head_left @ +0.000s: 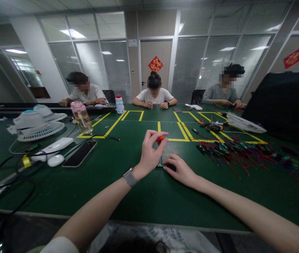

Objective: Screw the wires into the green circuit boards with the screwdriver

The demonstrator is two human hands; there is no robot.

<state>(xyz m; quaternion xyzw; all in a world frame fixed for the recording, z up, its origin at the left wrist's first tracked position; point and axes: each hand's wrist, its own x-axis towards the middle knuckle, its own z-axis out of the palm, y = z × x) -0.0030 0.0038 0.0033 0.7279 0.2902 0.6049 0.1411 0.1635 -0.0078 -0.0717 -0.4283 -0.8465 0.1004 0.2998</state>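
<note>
My left hand pinches the orange-and-black handle of a small screwdriver between thumb and fingers. Its thin shaft points down, upright, to a small green circuit board on the table. Whether the tip touches a screw is too small to make out. My right hand rests on the tabletop with its fingertips closed on the board's right end, partly covering it. To the right lies a heap of wired circuit boards with red and purple leads.
On the green table are a phone, white mouse, power strip, white fans, drink bottle and loose black cables. Yellow tape marks the surface. A black screen stands right. Three people sit opposite.
</note>
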